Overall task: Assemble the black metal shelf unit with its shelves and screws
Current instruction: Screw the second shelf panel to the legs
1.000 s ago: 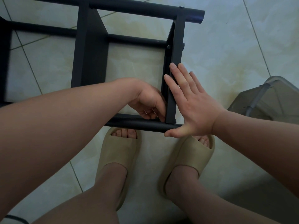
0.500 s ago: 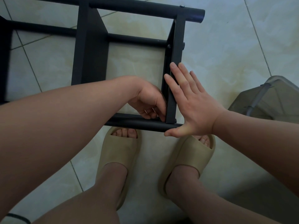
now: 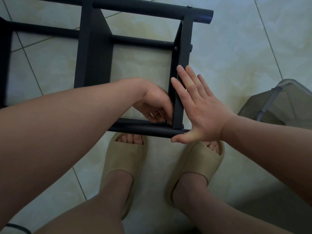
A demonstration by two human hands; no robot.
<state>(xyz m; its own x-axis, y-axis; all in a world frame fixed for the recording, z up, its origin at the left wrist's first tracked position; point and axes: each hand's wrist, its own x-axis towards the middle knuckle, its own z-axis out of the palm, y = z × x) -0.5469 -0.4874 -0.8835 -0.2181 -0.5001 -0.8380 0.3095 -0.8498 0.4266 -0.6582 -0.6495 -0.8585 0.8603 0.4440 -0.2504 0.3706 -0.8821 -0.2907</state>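
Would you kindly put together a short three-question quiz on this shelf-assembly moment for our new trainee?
1. True or false: the right hand wraps curled fingers round the end panel.
2. Where is the left hand placed? A) at the far tube; B) at the inner corner where the end panel meets the near tube; C) on a sandal.
3. What stands on the floor to the right of the shelf frame?

Key:
1. False: it lies flat, fingers straight, against the panel's outer face.
2. B.
3. A translucent grey bin.
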